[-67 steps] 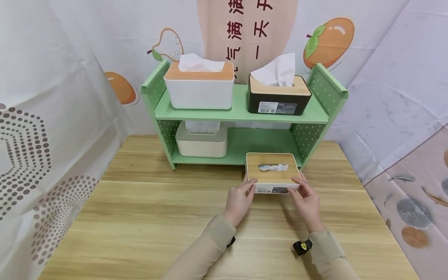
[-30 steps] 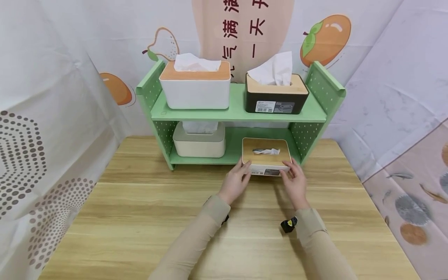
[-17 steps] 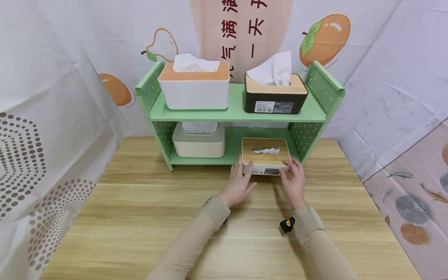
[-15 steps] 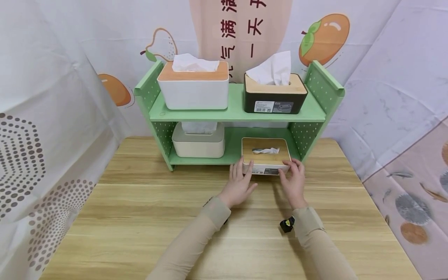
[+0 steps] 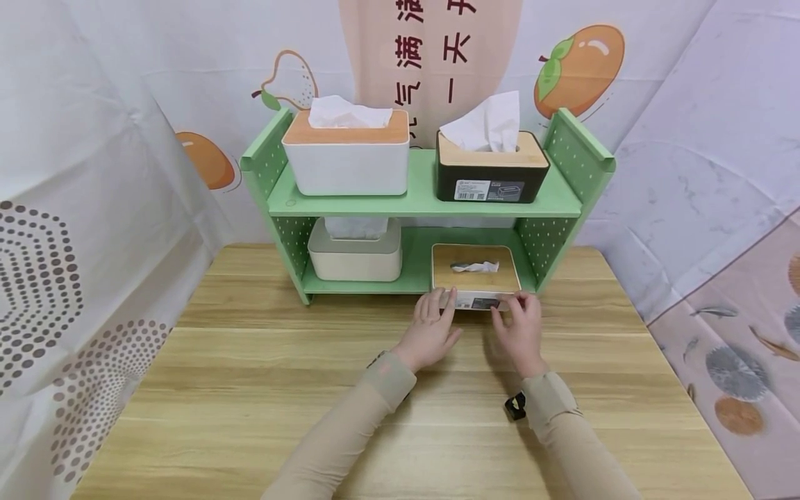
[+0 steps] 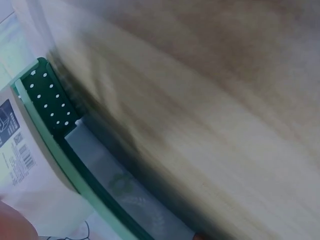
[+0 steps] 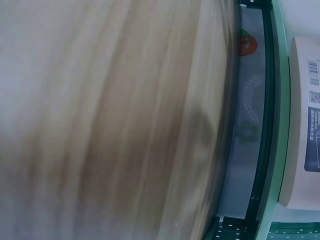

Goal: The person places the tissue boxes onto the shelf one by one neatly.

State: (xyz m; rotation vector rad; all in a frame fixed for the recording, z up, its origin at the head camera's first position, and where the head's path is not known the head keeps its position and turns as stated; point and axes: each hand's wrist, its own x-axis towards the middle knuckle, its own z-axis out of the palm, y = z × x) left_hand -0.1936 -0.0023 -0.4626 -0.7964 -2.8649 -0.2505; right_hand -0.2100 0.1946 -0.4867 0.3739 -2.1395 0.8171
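A low white tissue box (image 5: pixel 478 280) with a bamboo lid sits at the right of the lower green shelf, its front reaching over the shelf's edge. Crumpled tissue shows in its slot, and a label marks its front. My left hand (image 5: pixel 428 335) touches the box's front left with extended fingers. At the front right corner, the fingers of my right hand (image 5: pixel 522 330) press on the front face without wrapping round it. A fingertip (image 6: pixel 15 225) appears beside the box's white wall in the left wrist view. In the right wrist view the box (image 7: pixel 296 135) shows without any fingers.
Above stand a large white tissue box (image 5: pixel 353 170) with a wooden lid and a black one (image 5: pixel 459 182). A cream tissue box (image 5: pixel 356 267) stands lower left. The green shelf's perforated right side panel (image 5: pixel 542 243) is close to the low box. Wooden tabletop (image 5: pixel 250 389) extends in front.
The low tissue box has gone from in front of the shelf back onto its lower board. My left hand has loosened its grip to extended fingers; my right fingers have shifted to the front face.
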